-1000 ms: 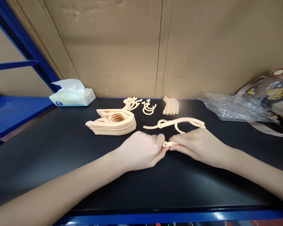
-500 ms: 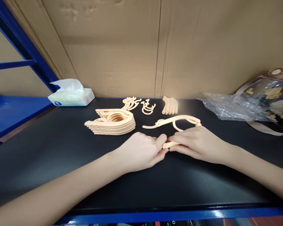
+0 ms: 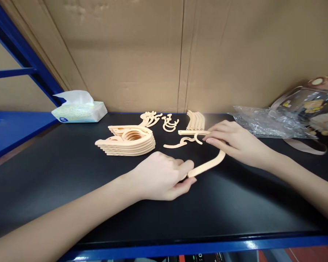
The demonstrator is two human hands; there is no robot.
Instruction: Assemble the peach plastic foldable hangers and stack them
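Note:
A cream plastic folding clothes hanger [image 3: 207,167] is between my hands, its near arm slanting down toward me. My left hand [image 3: 164,178] pinches the lower end of that arm between thumb and fingers. Farther up, my right hand [image 3: 233,140] closes around the bend of the hanger, hiding the joint there. Left of those fingers, the hook and the far arm stick out over the table. A thin curved strip [image 3: 175,146] lies beside them; whether it is joined to the hanger I cannot tell. To the left sits a stack of folded hangers [image 3: 127,147].
Behind are loose hooks [image 3: 169,125], a cluster of hook pieces [image 3: 151,118] and a row of curved arms [image 3: 196,121]. A tissue pack [image 3: 82,112] stands at back left. Clear plastic wrapping [image 3: 262,123] and a transparent bag [image 3: 314,102] lie right. A blue rail [image 3: 207,247] edges the black tabletop.
My right hand has moved up and away from my left, from the near arm's end to the hanger's bend. More of the near arm shows. My left hand keeps its grip.

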